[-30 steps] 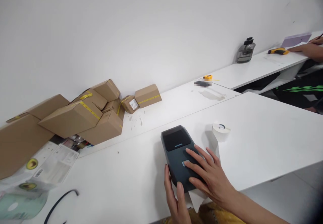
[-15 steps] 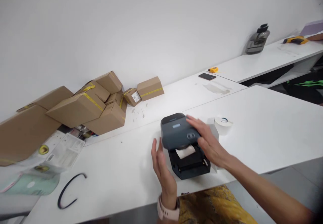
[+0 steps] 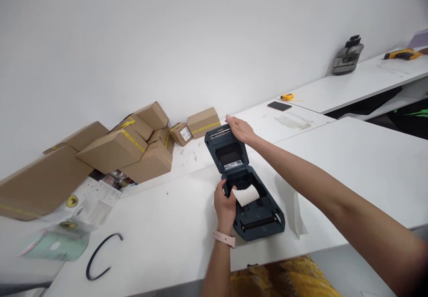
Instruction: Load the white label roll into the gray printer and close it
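Note:
A dark blue-grey label printer stands on the white table in front of me, its lid swung up and back. My right hand grips the raised lid at its upper right edge. On the printer's left side wall, my left hand is closed over the edge, the thumb reaching inside. A curled strip of white paper sticks up from the open compartment, close to that thumb. Whether the thumb touches the paper, I cannot tell.
Brown cardboard boxes are piled at the left against the wall. Nearer lie plastic packets and a black curved band. A folded white sheet stands right of the printer. Farther back are a phone, yellow tape measure and bottle.
The printer's lid has gone from partly lowered to raised upright, with my right hand moving up and away with it. My left hand has closed onto the printer's side. My right arm now hides the white roll.

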Tool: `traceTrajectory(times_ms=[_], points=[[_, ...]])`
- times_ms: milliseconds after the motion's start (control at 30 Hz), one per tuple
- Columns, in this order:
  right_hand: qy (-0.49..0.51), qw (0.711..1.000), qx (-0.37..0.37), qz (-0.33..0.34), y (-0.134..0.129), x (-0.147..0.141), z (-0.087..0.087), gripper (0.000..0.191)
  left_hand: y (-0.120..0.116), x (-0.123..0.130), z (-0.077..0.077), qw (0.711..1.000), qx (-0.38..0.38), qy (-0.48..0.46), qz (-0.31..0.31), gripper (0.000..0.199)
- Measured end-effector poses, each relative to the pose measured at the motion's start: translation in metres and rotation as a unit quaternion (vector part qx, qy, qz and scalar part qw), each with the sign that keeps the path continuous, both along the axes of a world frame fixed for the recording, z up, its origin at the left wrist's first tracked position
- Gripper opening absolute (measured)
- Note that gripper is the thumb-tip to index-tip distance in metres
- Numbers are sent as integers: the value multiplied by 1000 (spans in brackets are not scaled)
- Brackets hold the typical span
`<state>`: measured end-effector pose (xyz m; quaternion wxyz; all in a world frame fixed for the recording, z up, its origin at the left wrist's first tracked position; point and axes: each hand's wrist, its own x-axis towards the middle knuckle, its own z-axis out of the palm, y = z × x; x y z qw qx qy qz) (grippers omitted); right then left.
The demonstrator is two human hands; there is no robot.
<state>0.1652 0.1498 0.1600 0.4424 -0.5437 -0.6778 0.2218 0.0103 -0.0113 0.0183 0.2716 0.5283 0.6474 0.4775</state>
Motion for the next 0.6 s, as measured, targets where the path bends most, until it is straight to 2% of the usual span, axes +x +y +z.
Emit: traceTrajectory(times_ms=[67,200,367,433,533,600], points=[[3,1000,2,1,2,0,-3,80,-3,1,0,1000,4,18,-3,47],[11,1000,25,5,-9,2,-8,69,-6,1,-3,995,25,97,-23,52],[25,998,54,4,-22,5,-7,53,-4,2,-4,989,-2,148,-11,52],[45,993,104,-15,-32,8,-9,49,-4,2,-3,989,-8,151,-4,52],[51,975,212,-44,-59,18,-26,42,-6,2,-3,989,-11,149,-9,55],[-25,978,206,9,-79,26,-48,42,-7,1,-4,989,0,144,-14,56]])
